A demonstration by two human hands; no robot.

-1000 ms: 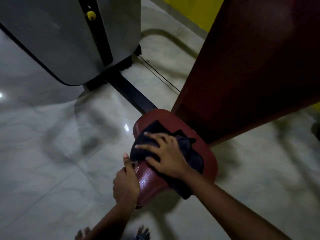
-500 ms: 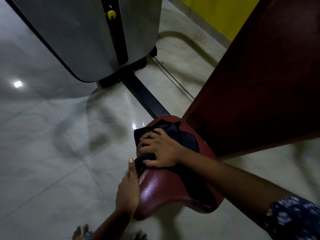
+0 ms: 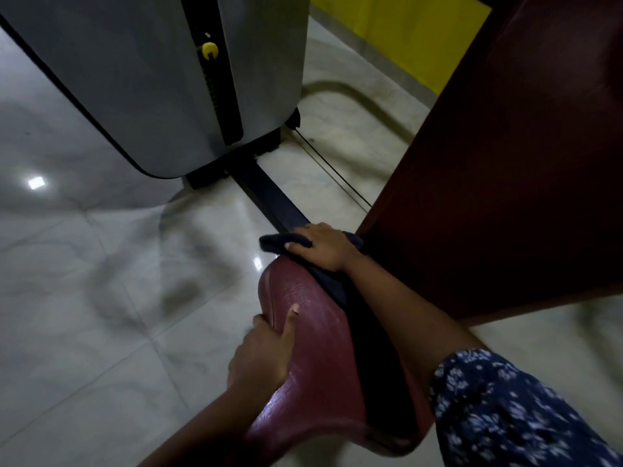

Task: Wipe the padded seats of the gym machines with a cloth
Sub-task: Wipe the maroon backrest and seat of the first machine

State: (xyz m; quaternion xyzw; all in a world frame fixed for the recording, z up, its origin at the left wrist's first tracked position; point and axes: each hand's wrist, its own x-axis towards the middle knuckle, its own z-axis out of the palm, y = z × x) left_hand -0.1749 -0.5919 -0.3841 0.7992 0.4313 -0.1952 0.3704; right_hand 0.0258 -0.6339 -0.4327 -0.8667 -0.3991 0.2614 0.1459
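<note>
A dark red padded seat (image 3: 313, 335) fills the lower middle of the head view. My right hand (image 3: 322, 246) lies on a dark blue cloth (image 3: 281, 242) at the seat's far end, fingers curled over the cloth's edge. Part of the cloth trails back along the seat under my forearm. My left hand (image 3: 266, 352) grips the seat's left rim, with the thumb on top of the padding and the fingers under it. A tall dark red back pad (image 3: 505, 163) rises at the right.
A grey weight-stack housing (image 3: 151, 79) with a yellow selector pin (image 3: 209, 49) stands at the back left. A black floor beam (image 3: 269, 197) and a thin cable (image 3: 333, 173) run from it to the seat. Pale glossy floor tiles (image 3: 84, 315) surround it; a yellow wall (image 3: 397, 35) is behind.
My right hand has pushed the cloth from the seat's middle to its far end. My left hand has shifted from touching the rim to gripping it. The camera has moved closer.
</note>
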